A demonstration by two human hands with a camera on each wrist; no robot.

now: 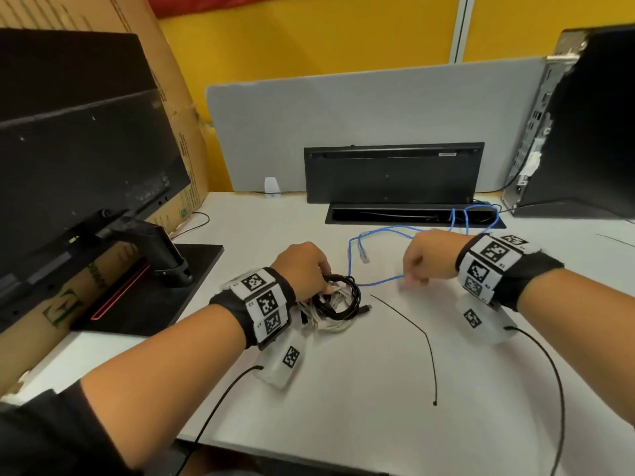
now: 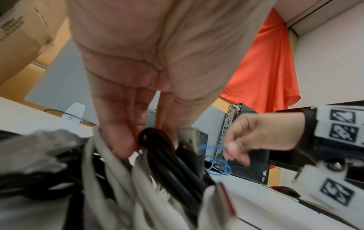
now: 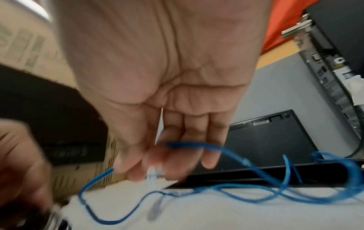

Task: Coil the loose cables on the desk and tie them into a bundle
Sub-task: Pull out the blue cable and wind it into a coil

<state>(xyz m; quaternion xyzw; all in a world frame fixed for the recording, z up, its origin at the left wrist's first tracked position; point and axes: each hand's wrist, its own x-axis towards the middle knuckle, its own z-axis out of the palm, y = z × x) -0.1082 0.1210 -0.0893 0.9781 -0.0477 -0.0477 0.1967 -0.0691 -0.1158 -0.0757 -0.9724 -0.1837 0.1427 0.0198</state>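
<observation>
A coil of black and white cables (image 1: 338,302) lies on the white desk (image 1: 343,372) in the head view. My left hand (image 1: 324,285) grips the coil at its upper left. The left wrist view shows the fingers (image 2: 118,140) curled round the black loops (image 2: 167,163) and white strands (image 2: 110,179). A loose blue network cable (image 1: 378,281) runs from the desk's cable slot across the surface, its clear plug (image 1: 363,257) lying free. My right hand (image 1: 412,278) pinches this blue cable (image 3: 226,151) between thumb and fingers, to the right of the coil. A thin black tie (image 1: 417,329) lies on the desk in front.
A monitor (image 1: 86,159) on a black base (image 1: 154,293) stands at the left, with cardboard behind it. A black keyboard (image 1: 391,173) leans against the grey partition behind the cable slot (image 1: 395,214). A computer tower (image 1: 584,132) stands at the right.
</observation>
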